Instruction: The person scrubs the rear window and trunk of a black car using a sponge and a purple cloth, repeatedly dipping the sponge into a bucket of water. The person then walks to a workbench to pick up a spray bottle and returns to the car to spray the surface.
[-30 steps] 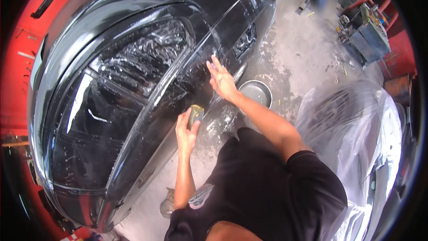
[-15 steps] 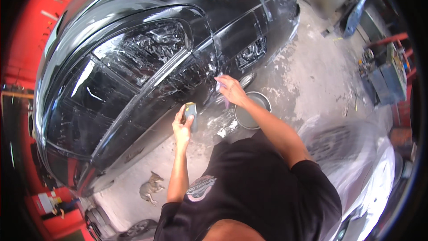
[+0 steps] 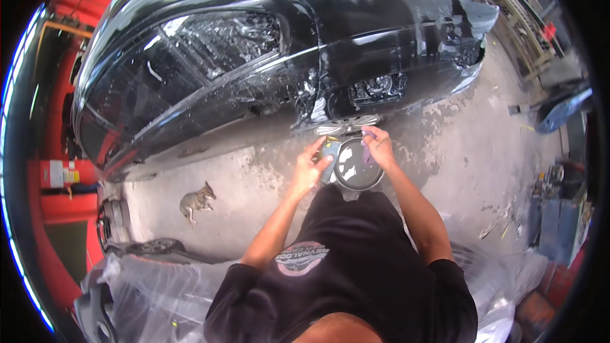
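My left hand [image 3: 309, 168] grips a flat grey-blue block with a yellow edge [image 3: 330, 150], its fingers along one side and the thumb on the other. Pinched in my right hand [image 3: 381, 146] is a thin purple cloth [image 3: 368, 154] that hangs down over a round basin [image 3: 359, 187]. The basin is dark-rimmed, with bright reflections inside. Both hands are at its rim, one on each side. Just beyond them stands a dark car [image 3: 394, 47], wet and streaked with whitish residue. A silver wheel [image 3: 348, 125] shows at its lower edge, apart from my hands.
A small dog [image 3: 196, 202] lies on the concrete floor [image 3: 235, 184] to the left. Clear plastic sheeting [image 3: 171, 289] covers something behind me, with a loose tyre [image 3: 152, 246] near it. Metal racks and a dark cabinet [image 3: 559, 225] line the right side.
My right hand has moved with the cloth from the car's side back to the basin. My left hand has brought the block to the basin's left rim. The view has turned.
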Motion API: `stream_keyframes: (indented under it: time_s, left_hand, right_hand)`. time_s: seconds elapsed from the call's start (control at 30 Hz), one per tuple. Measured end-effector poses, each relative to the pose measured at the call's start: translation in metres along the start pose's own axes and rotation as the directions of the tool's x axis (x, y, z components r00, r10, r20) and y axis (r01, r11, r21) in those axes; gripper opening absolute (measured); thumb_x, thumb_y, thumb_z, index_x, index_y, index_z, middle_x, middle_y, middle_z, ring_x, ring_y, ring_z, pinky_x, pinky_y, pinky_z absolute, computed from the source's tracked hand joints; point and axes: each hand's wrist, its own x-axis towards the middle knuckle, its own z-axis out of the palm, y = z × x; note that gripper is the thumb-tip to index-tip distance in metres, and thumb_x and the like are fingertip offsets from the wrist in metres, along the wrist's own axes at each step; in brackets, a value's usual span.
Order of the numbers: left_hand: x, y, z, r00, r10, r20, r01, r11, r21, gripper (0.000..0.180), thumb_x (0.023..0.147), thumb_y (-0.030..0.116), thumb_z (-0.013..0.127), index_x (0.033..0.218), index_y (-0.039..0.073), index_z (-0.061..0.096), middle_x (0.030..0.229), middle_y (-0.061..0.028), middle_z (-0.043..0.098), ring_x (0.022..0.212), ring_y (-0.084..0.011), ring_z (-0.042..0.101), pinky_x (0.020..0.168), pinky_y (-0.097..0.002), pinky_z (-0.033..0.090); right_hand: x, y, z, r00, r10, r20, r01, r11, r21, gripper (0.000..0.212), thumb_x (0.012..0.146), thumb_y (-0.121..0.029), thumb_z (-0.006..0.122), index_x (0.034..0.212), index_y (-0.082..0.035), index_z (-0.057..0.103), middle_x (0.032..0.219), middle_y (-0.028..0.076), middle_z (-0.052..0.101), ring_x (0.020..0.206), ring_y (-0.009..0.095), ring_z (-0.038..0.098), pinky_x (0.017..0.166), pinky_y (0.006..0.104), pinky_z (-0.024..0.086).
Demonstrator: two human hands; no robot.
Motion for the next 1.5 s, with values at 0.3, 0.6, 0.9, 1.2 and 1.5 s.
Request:
stream_keyframes:
  time_s: [0.3, 0.6, 0.9, 1.2, 1.5]
  left_hand:
    - [-0.017, -0.009, 0.001, 0.981, -0.045, -0.188, 0.018, 0.989, -0.146, 0.061, 0.092, 0.019, 0.078, 0.147, 0.005, 0.056, 0.142, -0.0192, 0.061, 0.124, -0.0269, 0.061, 0.105, -0.0402, 0.048]
    - [-0.006, -0.042, -0.023, 0.934, -0.088, -0.346, -0.057, 0.919, -0.390, 0.059, 0.093, 0.016, 0.077, 0.146, -0.001, 0.055, 0.132, -0.0137, 0.067, 0.122, -0.0208, 0.061, 0.105, -0.0336, 0.048]
    - [-0.007, -0.057, -0.072, 0.924, -0.266, -0.276, -0.111, 0.503, -0.857, 0.045, 0.100, 0.011, 0.066, 0.142, -0.002, 0.056, 0.130, -0.0090, 0.066, 0.119, -0.0171, 0.061, 0.104, -0.0318, 0.048]
    - [-0.018, -0.078, -0.076, 0.850, -0.354, -0.391, -0.151, 0.547, -0.823, 0.061, 0.092, 0.012, 0.078, 0.146, -0.003, 0.054, 0.130, -0.0146, 0.067, 0.119, -0.0213, 0.062, 0.105, -0.0347, 0.049]
    - [-0.005, -0.064, -0.083, 0.682, -0.426, -0.595, -0.232, 0.646, -0.728, 0.060, 0.092, 0.004, 0.070, 0.148, -0.003, 0.050, 0.118, -0.0111, 0.071, 0.103, -0.0170, 0.067, 0.096, -0.0318, 0.052]
  right_hand:
    - [-0.005, -0.028, 0.018, 0.979, -0.100, 0.177, 0.076, 0.987, 0.140, 0.036, 0.090, -0.002, 0.063, 0.125, 0.001, 0.071, 0.095, 0.007, 0.072, 0.077, 0.012, 0.066, 0.067, 0.0269, 0.053]
    - [-0.038, -0.135, 0.083, 0.896, -0.313, 0.316, 0.259, 0.944, 0.203, 0.040, 0.097, -0.005, 0.061, 0.135, 0.004, 0.064, 0.130, 0.010, 0.067, 0.113, 0.017, 0.063, 0.102, 0.0298, 0.048]
    - [-0.056, -0.147, 0.184, 0.621, -0.516, 0.590, 0.695, 0.711, -0.109, 0.048, 0.100, -0.019, 0.063, 0.141, 0.004, 0.053, 0.148, 0.023, 0.051, 0.138, 0.038, 0.049, 0.116, 0.0440, 0.038]
    - [-0.020, -0.116, 0.178, 0.691, -0.234, 0.684, 0.396, 0.914, -0.088, 0.046, 0.086, -0.003, 0.063, 0.132, 0.002, 0.063, 0.126, 0.014, 0.068, 0.117, 0.023, 0.064, 0.103, 0.0356, 0.049]
    - [0.035, -0.179, 0.118, 0.730, -0.302, 0.613, 0.391, 0.920, -0.012, 0.040, 0.085, 0.000, 0.064, 0.123, -0.004, 0.072, 0.113, 0.006, 0.074, 0.102, 0.013, 0.067, 0.092, 0.0284, 0.052]
